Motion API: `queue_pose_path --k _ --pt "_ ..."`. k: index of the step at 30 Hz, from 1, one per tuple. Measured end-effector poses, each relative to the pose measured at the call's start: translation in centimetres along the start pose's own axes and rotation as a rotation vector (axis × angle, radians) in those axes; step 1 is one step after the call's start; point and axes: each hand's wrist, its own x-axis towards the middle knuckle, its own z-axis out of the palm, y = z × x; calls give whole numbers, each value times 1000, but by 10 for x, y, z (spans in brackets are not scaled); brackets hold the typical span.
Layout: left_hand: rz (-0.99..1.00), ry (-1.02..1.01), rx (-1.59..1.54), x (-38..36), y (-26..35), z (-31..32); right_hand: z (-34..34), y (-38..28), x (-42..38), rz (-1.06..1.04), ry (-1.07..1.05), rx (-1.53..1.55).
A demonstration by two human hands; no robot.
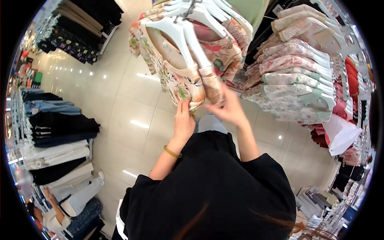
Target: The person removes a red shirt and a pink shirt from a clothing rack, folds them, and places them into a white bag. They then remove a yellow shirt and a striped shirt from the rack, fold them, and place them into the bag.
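A cream floral blouse (178, 80) hangs on a white hanger (178, 38) at the top centre. My left hand (185, 122) pinches the shoulder end of this blouse, its fingertips bent over the cloth. Just to the right, a second floral blouse (215, 90) hangs close against it on another white hanger (197, 42). My right hand (233, 109) is around that blouse's shoulder, with part of the fingers behind the cloth. Motion blurs this hand slightly. A greenish bangle (173, 152) circles my left wrist.
More floral tops (290, 68) hang in a row at the right. Trousers and jeans (60, 128) line a rack at the left, with dark printed trousers (74, 38) above. A person in light trousers (84, 196) is at the lower left. Tiled floor (132, 104) lies between the racks.
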Motion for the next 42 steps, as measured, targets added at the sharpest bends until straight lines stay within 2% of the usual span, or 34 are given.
queue_pose_path --k 1,4,7,9,10,12,13,14,16,18,20,22,24,26,27,28,30,31,35,36,38,40,42 --pt "17 -14 -6 1 2 1 11 -13 -8 108 -47 91" --pt "110 -137 74 2 14 -1 27 -34 -15 2 -61 43" --pt "119 -71 -32 5 24 5 27 -41 -16 6 -99 3" --pt "51 115 -335 3 18 14 26 -39 -18 -9 -125 -27" --pt "57 104 -334 2 18 11 26 -39 -19 -25 -162 -58" --pt "-114 163 -351 2 18 3 21 -44 -20 15 -126 41" --pt "6 224 -236 5 16 1 13 -42 -17 -33 -124 31" --pt "12 211 -240 5 10 -2 4 -37 -12 -80 -123 20" --pt "-56 162 -170 1 -4 -7 -9 -9 6 -146 214 -49" --pt "-63 166 -158 -1 -7 -8 -26 21 27 -72 497 -453" --pt "-66 179 -142 -1 -6 -9 -40 50 47 -46 571 -632" --pt "-89 149 -133 -1 -4 -11 -36 62 52 71 506 -422" --pt "-80 160 -118 -1 -4 -11 -23 64 53 -53 446 -330" --pt "-74 171 -106 0 -3 -11 -3 45 45 -68 264 -201" --pt "-88 168 -107 0 -2 -11 9 32 40 -145 291 -184" --pt "-103 165 -108 1 -2 -11 14 18 35 -75 216 -94" --pt "-101 160 -111 1 -1 -10 29 22 30 -125 234 -55" --pt "-98 155 -118 3 -1 -10 27 14 28 -35 173 -17" --pt "-60 136 -77 5 -2 -7 13 13 28 -55 149 -131" --pt "-29 125 -52 6 -1 -5 4 12 29 -7 114 -134" --pt "4 119 -27 7 -1 -3 -9 21 34 -54 255 -191" --pt "-1 58 -26 9 -2 0 -29 34 47 -99 493 -299" --pt "20 53 -2 12 -3 3 -55 50 62 -58 658 -415"
